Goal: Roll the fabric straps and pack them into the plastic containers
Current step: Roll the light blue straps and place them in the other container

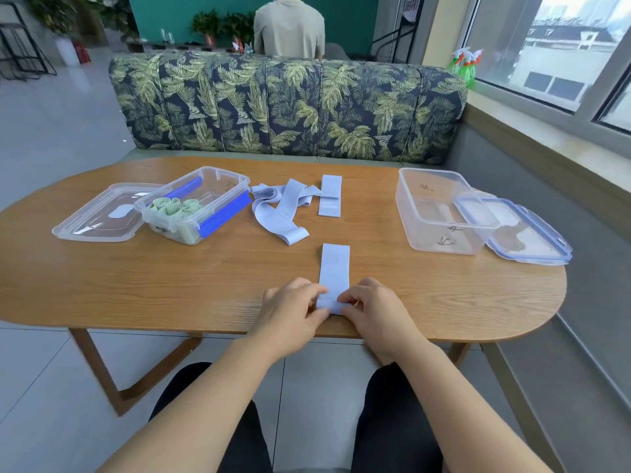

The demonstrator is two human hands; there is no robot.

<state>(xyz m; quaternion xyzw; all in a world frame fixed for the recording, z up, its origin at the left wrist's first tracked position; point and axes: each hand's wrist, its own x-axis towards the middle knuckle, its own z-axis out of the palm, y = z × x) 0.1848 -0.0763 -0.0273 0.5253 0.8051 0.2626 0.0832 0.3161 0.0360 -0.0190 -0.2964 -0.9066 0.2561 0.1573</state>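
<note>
Your pale blue strap (334, 268) lies flat at the near edge of the wooden table (170, 274), running straight away from you, its near end turned up into a small fold. Your left hand (290, 310) and right hand (370, 307) sit knuckles-up on either side of that end, fingers curled in, each pinching the fold.

The desk (136, 285) is carrying a left container (164, 230) beside a clear lid (88, 223), a right container (409, 216) touching a blue-rimmed lid (532, 240), and loose straps (280, 213) and one flat strap (334, 268) lying between.
</note>
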